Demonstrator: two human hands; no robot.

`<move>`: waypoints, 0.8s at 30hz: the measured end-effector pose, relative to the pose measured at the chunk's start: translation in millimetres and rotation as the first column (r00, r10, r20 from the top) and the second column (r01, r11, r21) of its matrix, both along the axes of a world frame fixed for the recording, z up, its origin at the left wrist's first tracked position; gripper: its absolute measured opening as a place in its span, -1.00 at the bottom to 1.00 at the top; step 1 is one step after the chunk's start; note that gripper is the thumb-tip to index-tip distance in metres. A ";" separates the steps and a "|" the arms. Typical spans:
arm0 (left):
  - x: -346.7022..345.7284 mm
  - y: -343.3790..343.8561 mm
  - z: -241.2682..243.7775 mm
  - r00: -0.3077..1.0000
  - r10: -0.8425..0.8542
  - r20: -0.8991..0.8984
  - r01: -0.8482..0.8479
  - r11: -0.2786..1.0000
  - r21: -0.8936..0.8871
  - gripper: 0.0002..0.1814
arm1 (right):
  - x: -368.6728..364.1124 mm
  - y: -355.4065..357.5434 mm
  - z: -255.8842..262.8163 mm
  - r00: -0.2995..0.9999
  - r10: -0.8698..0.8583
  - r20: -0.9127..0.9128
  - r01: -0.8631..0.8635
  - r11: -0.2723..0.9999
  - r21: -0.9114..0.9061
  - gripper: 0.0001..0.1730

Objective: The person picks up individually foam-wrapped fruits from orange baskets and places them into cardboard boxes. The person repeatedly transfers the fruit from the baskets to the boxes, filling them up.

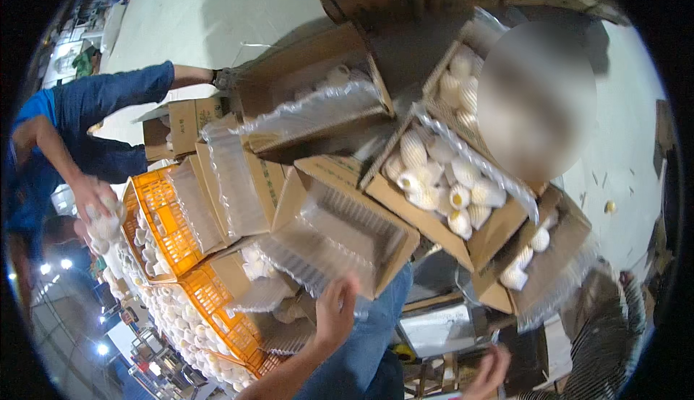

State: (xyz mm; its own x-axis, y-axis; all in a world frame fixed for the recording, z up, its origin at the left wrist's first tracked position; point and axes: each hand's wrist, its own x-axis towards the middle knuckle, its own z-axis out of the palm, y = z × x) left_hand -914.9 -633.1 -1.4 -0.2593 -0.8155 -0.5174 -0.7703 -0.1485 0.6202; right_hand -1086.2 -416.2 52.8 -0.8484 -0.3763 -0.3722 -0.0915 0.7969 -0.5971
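My left hand (337,309) reaches to the near edge of an open cardboard box (393,256) lined with a clear air-column cushion (331,226). Its fingers are blurred and overlap the liner's edge; whether they pinch it is unclear. No fruit shows inside this box. Low in the view is my right hand (489,370), its fingers half curled beside a glint of clear plastic; a hold on it cannot be made out. Just beyond, a larger open carton (417,232) holds several fruits in white foam nets (425,196).
Orange plastic crates (168,226) and a heap of foam-netted fruit (184,329) are at left. There a co-worker's hand (95,199) grips netted fruit. More lined cartons (303,85) stand beyond. A striped sleeve (602,346) is at right, near another box (564,242).
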 end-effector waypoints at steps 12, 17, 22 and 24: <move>140.4 213.6 76.1 0.942 -0.333 0.045 0.333 0.943 0.005 -0.69 | 152.7 254.5 -29.6 0.985 0.000 -0.171 0.049 0.958 0.282 -0.34; 204.5 254.2 82.2 0.696 -0.703 0.148 0.709 0.705 0.018 -0.82 | 142.6 295.8 -61.0 0.958 -0.264 -0.115 0.288 0.889 0.357 -0.63; 213.8 298.2 57.0 0.213 -0.918 0.336 0.950 0.275 0.151 -0.60 | 101.9 379.9 -93.3 0.984 -0.095 -0.148 0.162 0.818 0.552 -0.59; 194.2 302.7 60.8 0.110 -0.937 0.331 0.928 0.216 0.305 -0.50 | 101.2 472.7 -178.3 0.888 0.234 -0.395 0.059 0.795 0.604 -0.42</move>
